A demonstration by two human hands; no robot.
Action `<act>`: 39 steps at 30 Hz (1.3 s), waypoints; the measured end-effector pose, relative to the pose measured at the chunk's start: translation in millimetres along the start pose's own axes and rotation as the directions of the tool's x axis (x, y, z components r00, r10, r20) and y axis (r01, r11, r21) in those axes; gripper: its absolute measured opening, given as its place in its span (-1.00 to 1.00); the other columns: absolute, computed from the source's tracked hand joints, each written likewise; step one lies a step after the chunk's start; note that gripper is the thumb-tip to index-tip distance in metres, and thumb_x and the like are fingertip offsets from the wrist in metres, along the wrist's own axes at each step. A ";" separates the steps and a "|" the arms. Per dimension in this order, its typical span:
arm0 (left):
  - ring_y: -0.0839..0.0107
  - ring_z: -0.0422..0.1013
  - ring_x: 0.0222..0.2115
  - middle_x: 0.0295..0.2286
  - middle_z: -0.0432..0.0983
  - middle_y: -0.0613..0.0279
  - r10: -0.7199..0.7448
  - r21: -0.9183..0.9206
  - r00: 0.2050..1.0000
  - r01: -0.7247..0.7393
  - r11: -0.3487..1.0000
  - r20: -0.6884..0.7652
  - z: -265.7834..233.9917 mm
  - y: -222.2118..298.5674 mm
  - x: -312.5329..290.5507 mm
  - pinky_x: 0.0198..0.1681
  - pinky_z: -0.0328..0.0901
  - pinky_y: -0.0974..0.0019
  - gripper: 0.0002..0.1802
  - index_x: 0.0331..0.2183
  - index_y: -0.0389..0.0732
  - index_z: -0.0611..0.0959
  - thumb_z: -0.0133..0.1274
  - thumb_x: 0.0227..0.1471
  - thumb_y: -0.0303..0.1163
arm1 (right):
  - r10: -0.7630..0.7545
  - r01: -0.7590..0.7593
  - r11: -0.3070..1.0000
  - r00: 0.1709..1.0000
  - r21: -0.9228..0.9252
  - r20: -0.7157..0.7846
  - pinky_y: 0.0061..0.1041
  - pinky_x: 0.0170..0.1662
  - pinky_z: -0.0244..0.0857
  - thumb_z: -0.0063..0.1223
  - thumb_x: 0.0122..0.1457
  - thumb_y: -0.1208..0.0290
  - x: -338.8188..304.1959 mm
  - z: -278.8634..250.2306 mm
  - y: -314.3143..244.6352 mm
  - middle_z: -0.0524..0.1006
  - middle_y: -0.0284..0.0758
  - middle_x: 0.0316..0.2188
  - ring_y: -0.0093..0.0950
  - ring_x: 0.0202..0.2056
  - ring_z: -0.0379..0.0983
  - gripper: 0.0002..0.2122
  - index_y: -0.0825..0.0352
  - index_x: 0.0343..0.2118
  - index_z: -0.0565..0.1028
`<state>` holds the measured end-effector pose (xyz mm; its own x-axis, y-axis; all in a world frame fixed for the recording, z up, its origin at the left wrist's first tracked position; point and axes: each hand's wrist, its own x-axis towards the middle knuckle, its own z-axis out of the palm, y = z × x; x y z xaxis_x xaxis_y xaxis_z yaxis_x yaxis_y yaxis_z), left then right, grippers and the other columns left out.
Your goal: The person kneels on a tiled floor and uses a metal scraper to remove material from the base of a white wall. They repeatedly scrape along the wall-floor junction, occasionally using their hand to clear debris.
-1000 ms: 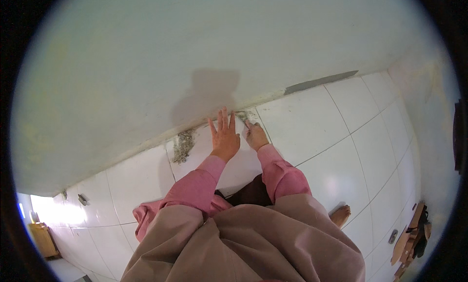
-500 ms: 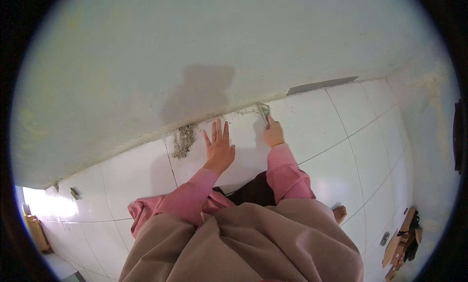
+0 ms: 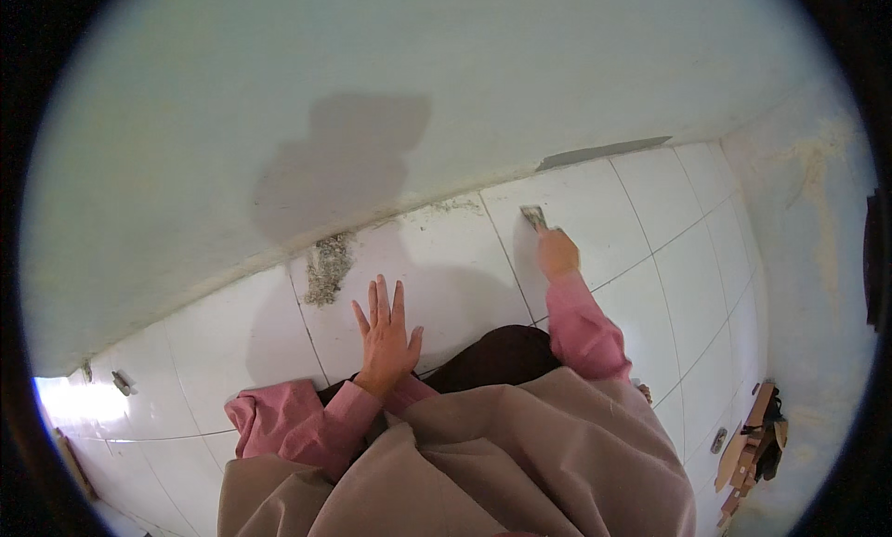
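My right hand (image 3: 559, 255) is closed round the handle of a scraper (image 3: 532, 217), whose flat, dirt-specked blade points up toward the wall base over a white floor tile. My left hand (image 3: 385, 340) is spread with its fingers apart and holds nothing; whether it rests on the tile or hovers, I cannot tell. Left of it, near the wall, lies a pile of grey-brown crumbly debris (image 3: 329, 269). Between the pile and the scraper, a thin scatter of crumbs (image 3: 453, 205) runs along the wall base.
The pale green wall (image 3: 557, 63) rises from the tiled floor, with a dark grey strip (image 3: 604, 153) along its foot. Far left, a small object (image 3: 122, 383) lies on the tiles. Cardboard pieces (image 3: 749, 449) lean by the right wall, near a small grey object (image 3: 719, 440).
My right hand with the scraper has moved right, and the blade has come away from the wall base. My left hand has drawn back toward me, away from the wall.
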<state>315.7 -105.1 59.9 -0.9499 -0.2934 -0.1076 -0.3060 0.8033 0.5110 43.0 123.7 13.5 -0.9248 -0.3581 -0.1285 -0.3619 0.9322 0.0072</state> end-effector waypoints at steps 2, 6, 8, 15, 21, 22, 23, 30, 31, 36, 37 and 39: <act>-0.14 -0.33 0.26 0.22 -0.29 -0.24 0.035 -0.006 0.999 -0.035 0.999 0.020 -3.8 1.4 -5.1 0.22 -0.45 -0.28 -0.14 0.21 -0.34 0.04 0.06 -0.05 -0.32 | 0.000 0.000 1.000 0.999 0.007 -0.034 -0.27 -0.21 0.42 -0.16 0.10 0.44 27.0 -0.6 -20.0 0.53 -0.14 -0.29 -0.22 -0.27 0.52 -0.79 0.28 -0.25 0.51; -0.13 -0.31 0.26 0.22 -0.25 -0.23 0.076 -0.011 0.997 -0.076 0.997 -0.022 -18.1 -1.6 -16.6 0.23 -0.44 -0.27 -0.15 0.20 -0.32 0.07 0.06 -0.06 -0.35 | -0.007 0.011 1.000 0.989 -0.028 0.151 -0.27 -0.19 0.42 -0.16 0.12 0.43 26.2 -22.4 -35.7 0.53 -0.12 -0.28 -0.20 -0.27 0.53 -0.80 0.30 -0.27 0.50; -0.11 -0.25 0.25 0.21 -0.20 -0.23 0.055 -0.006 0.997 -0.055 0.998 -0.045 -22.1 -4.5 -21.5 0.22 -0.39 -0.28 -0.19 0.18 -0.33 0.12 0.07 -0.05 -0.33 | -0.041 0.053 0.997 0.977 -0.054 0.211 -0.27 -0.19 0.42 -0.16 0.13 0.42 -2.3 -27.3 -35.3 0.54 -0.12 -0.29 -0.20 -0.27 0.53 -0.80 0.31 -0.27 0.50; -0.09 0.03 0.14 0.15 0.01 -0.15 0.185 -0.074 0.973 -0.197 0.978 -0.139 -21.0 -15.5 -14.8 0.22 -0.09 -0.08 -0.31 0.14 -0.29 0.24 0.05 -0.02 -0.34 | -0.127 0.124 0.991 0.991 -0.056 -0.038 -0.26 -0.23 0.44 -0.19 0.16 0.42 26.5 -7.9 -67.0 0.55 -0.19 -0.33 -0.23 -0.28 0.54 -0.80 0.31 -0.27 0.50; -0.02 0.19 0.04 0.07 0.18 -0.11 0.151 -0.119 0.980 -0.167 0.979 -0.131 -29.6 -23.5 -18.9 0.09 0.10 0.01 -0.40 0.07 -0.30 0.33 0.04 -0.01 -0.33 | -0.194 0.234 0.956 0.957 -0.176 0.218 -0.25 -0.24 0.44 -0.20 0.17 0.41 -18.8 -27.5 -57.9 0.54 -0.15 -0.35 -0.22 -0.30 0.53 -0.78 0.29 -0.20 0.47; -0.01 0.20 0.03 0.05 0.20 -0.11 0.159 -0.132 0.974 -0.181 0.975 -0.158 -30.0 -23.1 -19.4 0.08 0.11 0.02 -0.41 0.06 -0.30 0.34 0.04 -0.01 -0.32 | -0.196 0.222 0.965 0.964 -0.137 0.179 -0.25 -0.24 0.43 -0.20 0.17 0.41 -32.4 -24.9 -57.1 0.54 -0.14 -0.36 -0.21 -0.31 0.53 -0.78 0.28 -0.20 0.46; -0.01 0.20 0.02 0.04 0.22 -0.10 0.165 -0.142 0.972 -0.189 0.972 -0.170 -29.9 -22.3 -19.5 0.08 0.12 0.03 -0.42 0.06 -0.30 0.36 0.04 -0.01 -0.32 | -0.182 0.203 0.972 0.969 -0.120 0.165 -0.25 -0.24 0.43 -0.20 0.16 0.41 -40.8 -20.1 -57.7 0.53 -0.13 -0.38 -0.20 -0.31 0.53 -0.78 0.28 -0.19 0.46; -0.01 0.23 -0.02 0.03 0.25 -0.07 0.215 -0.155 0.972 -0.228 0.961 -0.094 -27.9 -14.8 -20.9 0.05 0.14 0.00 -0.43 0.05 -0.28 0.36 0.05 0.00 -0.30 | -0.154 0.154 0.988 0.988 0.001 0.017 -0.23 -0.20 0.42 -0.17 0.14 0.39 28.5 -5.5 -96.7 0.55 -0.09 -0.33 -0.18 -0.27 0.53 -0.79 0.30 -0.32 0.53; -0.01 0.23 -0.02 0.03 0.25 -0.06 0.231 -0.155 0.965 -0.249 0.956 -0.124 -28.2 -15.8 -21.6 0.04 0.14 0.01 -0.43 0.05 -0.28 0.37 0.05 0.00 -0.30 | -0.153 0.155 0.987 0.985 -0.028 0.078 -0.23 -0.19 0.42 -0.17 0.13 0.39 25.0 -12.0 -96.3 0.55 -0.09 -0.32 -0.18 -0.26 0.53 -0.79 0.30 -0.33 0.54; 0.04 0.28 -0.07 -0.01 0.29 -0.07 0.207 -0.110 0.951 -0.237 0.965 -0.230 -27.0 -21.4 -18.9 -0.01 0.18 0.06 -0.42 0.01 -0.29 0.40 0.09 -0.06 -0.29 | -0.196 0.211 0.976 0.957 -0.051 0.212 -0.22 -0.18 0.41 -0.16 0.10 0.42 -63.8 -37.6 -80.5 0.55 -0.09 -0.33 -0.17 -0.26 0.52 -0.79 0.32 -0.30 0.53; 0.04 0.28 -0.07 -0.01 0.29 -0.07 0.205 -0.109 0.951 -0.235 0.966 -0.232 -27.1 -21.6 -17.6 -0.01 0.18 0.06 -0.43 0.01 -0.29 0.41 0.08 -0.06 -0.29 | -0.190 0.206 0.977 0.961 -0.062 0.200 -0.22 -0.18 0.41 -0.15 0.10 0.42 -62.8 -35.5 -85.5 0.55 -0.10 -0.34 -0.17 -0.26 0.52 -0.79 0.32 -0.30 0.53; 0.04 0.28 -0.07 -0.01 0.29 -0.07 0.214 -0.103 0.949 -0.242 0.965 -0.230 -27.2 -19.5 -15.3 -0.01 0.18 0.06 -0.43 0.01 -0.29 0.41 0.08 -0.05 -0.30 | -0.177 0.189 0.979 0.972 -0.072 0.153 -0.22 -0.18 0.41 -0.14 0.09 0.43 -49.5 -26.9 -99.4 0.55 -0.10 -0.34 -0.16 -0.26 0.52 -0.80 0.32 -0.30 0.53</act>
<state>337.9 -130.4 74.8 -0.9526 -0.2259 0.2036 -0.0584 0.7930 0.6065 121.7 47.3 45.8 -0.8174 -0.5045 -0.2781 -0.5377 0.8414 0.0538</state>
